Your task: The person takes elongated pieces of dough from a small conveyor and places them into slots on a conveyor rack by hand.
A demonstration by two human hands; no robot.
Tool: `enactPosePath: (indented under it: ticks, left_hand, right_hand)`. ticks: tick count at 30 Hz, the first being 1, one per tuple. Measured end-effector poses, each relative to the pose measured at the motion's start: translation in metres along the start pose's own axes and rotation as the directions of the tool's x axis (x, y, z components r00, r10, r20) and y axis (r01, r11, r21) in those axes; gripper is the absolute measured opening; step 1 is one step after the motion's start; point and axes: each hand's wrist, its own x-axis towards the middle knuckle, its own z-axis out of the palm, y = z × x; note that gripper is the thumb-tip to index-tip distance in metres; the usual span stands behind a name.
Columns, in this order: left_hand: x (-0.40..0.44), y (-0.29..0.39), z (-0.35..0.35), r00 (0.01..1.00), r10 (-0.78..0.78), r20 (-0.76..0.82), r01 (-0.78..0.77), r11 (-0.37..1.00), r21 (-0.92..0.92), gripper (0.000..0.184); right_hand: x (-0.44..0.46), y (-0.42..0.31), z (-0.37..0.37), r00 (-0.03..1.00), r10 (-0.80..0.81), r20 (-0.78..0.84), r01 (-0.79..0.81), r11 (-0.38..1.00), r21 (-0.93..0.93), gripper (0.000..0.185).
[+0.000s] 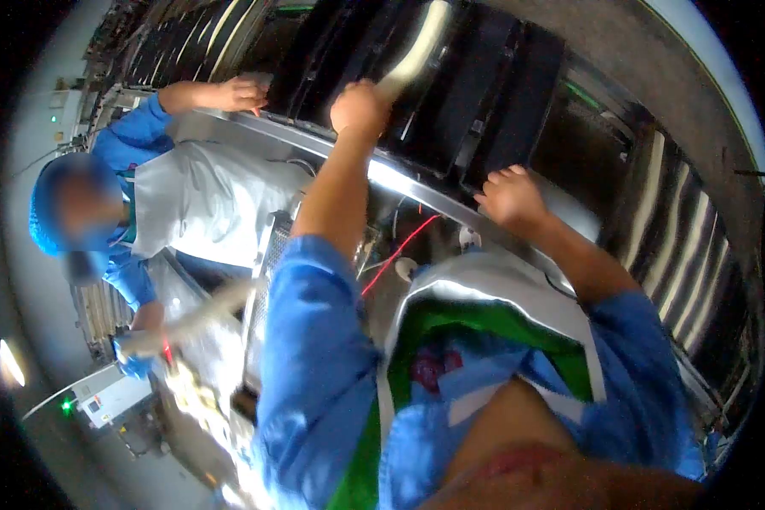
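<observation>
My left hand is closed at the near end of a long pale dough-like strip, which lies across the black trays of the conveyor. Farther right, at the metal rail, my right hand has its fingers curled in. Whether anything is inside that fist is hidden. A blurred grey-white shape shows just beyond its wrist.
To the left stands a co-worker in a white apron, one hand by the rail, the other near a blurred pale strip. More pale strips lie on trays at right. A perforated metal panel stands between us.
</observation>
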Motion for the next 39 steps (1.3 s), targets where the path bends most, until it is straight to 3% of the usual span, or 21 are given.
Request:
enactPosePath:
  ticks: [1, 3, 6, 8, 9, 10, 12, 13, 16, 17, 20, 24, 25, 26, 28, 29, 30, 32, 36, 38, 39]
  left_hand:
    - [-0.003, 0.006, -0.004, 0.988, -0.152, -0.003, 0.145, 0.946, -0.288, 0.032]
    - [-0.007, 0.021, 0.020, 0.988, -0.142, -0.067, 0.116, 0.946, -0.302, 0.031]
    - [-0.032, -0.002, 0.031, 0.980, -0.123, -0.156, 0.055, 0.923, -0.382, 0.029]
    - [-0.041, -0.011, -0.001, 0.998, 0.065, -0.005, -0.064, 0.953, -0.297, 0.029]
    - [-0.040, -0.018, -0.005, 0.982, 0.113, 0.152, -0.084, 0.980, -0.183, 0.035]
    - [-0.048, -0.031, -0.004, 0.984, 0.094, 0.153, -0.065, 0.981, -0.184, 0.035]
    - [-0.070, -0.076, -0.001, 0.985, 0.116, -0.123, -0.152, 0.931, -0.331, 0.034]
    - [-0.091, -0.090, 0.004, 0.961, 0.097, -0.257, -0.179, 0.931, -0.318, 0.033]
    - [-0.182, -0.150, 0.033, 0.953, -0.158, -0.258, -0.010, 0.836, -0.548, 0.031]
    - [-0.214, -0.179, 0.051, 0.930, -0.244, -0.276, 0.090, 0.877, -0.472, 0.031]
    - [-0.326, -0.248, 0.100, 0.756, -0.543, -0.365, 0.422, 0.831, -0.361, 0.032]
    - [-0.440, -0.283, 0.090, 0.475, -0.812, -0.338, 0.792, 0.562, -0.238, 0.040]
    - [-0.465, -0.295, 0.099, 0.460, -0.819, -0.343, 0.798, 0.550, -0.245, 0.044]
    - [-0.482, -0.309, 0.110, 0.354, -0.878, -0.323, 0.873, 0.434, -0.222, 0.045]
    - [-0.513, -0.330, 0.118, 0.196, -0.950, -0.245, 0.904, 0.272, -0.331, 0.047]
    - [-0.521, -0.339, 0.123, 0.112, -0.966, -0.232, 0.923, 0.188, -0.337, 0.047]
    - [-0.527, -0.341, 0.126, 0.089, -0.969, -0.228, 0.926, 0.165, -0.340, 0.047]
    - [-0.537, -0.349, 0.131, 0.016, -0.978, -0.207, 0.919, 0.096, -0.383, 0.047]
    - [-0.555, -0.370, 0.142, 0.013, -0.957, -0.291, 0.919, 0.127, -0.374, 0.049]
    - [-0.561, -0.384, 0.141, 0.018, -0.966, -0.258, 0.928, 0.112, -0.355, 0.052]
    - [-0.563, -0.389, 0.137, 0.027, -0.964, -0.264, 0.945, 0.112, -0.309, 0.052]
  right_hand:
    - [-0.003, 0.003, -0.002, 1.000, 0.001, -0.006, -0.001, 1.000, 0.002, 0.024]
    - [-0.010, 0.007, -0.005, 0.995, -0.064, -0.070, 0.064, 0.998, -0.006, 0.023]
    - [-0.007, -0.009, 0.004, 1.000, -0.027, -0.012, 0.026, 0.999, -0.047, 0.025]
    - [-0.005, -0.008, 0.004, 0.999, -0.018, 0.027, 0.020, 0.998, -0.058, 0.025]
    - [-0.007, -0.007, 0.003, 0.998, 0.002, 0.060, 0.002, 0.997, -0.073, 0.026]
    - [-0.009, -0.006, 0.003, 0.998, -0.016, 0.066, 0.021, 0.997, -0.068, 0.026]
    - [0.002, -0.008, 0.004, 0.996, -0.022, 0.088, 0.031, 0.994, -0.101, 0.025]
    - [0.002, -0.010, -0.005, 0.984, 0.040, 0.172, -0.031, 0.998, -0.053, 0.024]
    - [-0.011, -0.004, -0.003, 0.995, -0.032, 0.099, 0.042, 0.994, -0.102, 0.030]
    - [-0.010, -0.006, -0.006, 0.997, 0.039, 0.071, -0.033, 0.996, -0.082, 0.037]
    - [-0.014, -0.004, -0.015, 0.979, 0.084, 0.184, -0.055, 0.986, -0.157, 0.048]
    - [-0.025, 0.006, -0.013, 0.996, 0.015, 0.084, 0.006, 0.971, -0.237, 0.051]
    - [-0.020, -0.002, -0.015, 0.999, 0.014, 0.043, -0.003, 0.969, -0.249, 0.052]
    - [-0.015, -0.008, -0.028, 0.989, 0.075, 0.124, -0.046, 0.974, -0.223, 0.054]
    - [-0.012, -0.001, -0.015, 1.000, -0.011, 0.023, 0.017, 0.965, -0.263, 0.056]
    - [-0.009, 0.001, -0.013, 0.995, 0.044, 0.091, -0.016, 0.958, -0.287, 0.057]
    - [-0.003, 0.001, -0.015, 0.983, 0.104, 0.152, -0.051, 0.947, -0.318, 0.058]
    - [0.002, 0.008, -0.005, 0.989, 0.072, 0.129, -0.033, 0.959, -0.281, 0.059]
    - [0.021, -0.009, -0.003, 0.955, 0.206, 0.213, -0.092, 0.888, -0.450, 0.067]
    - [0.030, -0.010, 0.005, 0.960, 0.234, 0.155, -0.153, 0.899, -0.410, 0.070]
    - [0.035, -0.016, 0.006, 0.981, 0.168, 0.095, -0.116, 0.909, -0.401, 0.066]
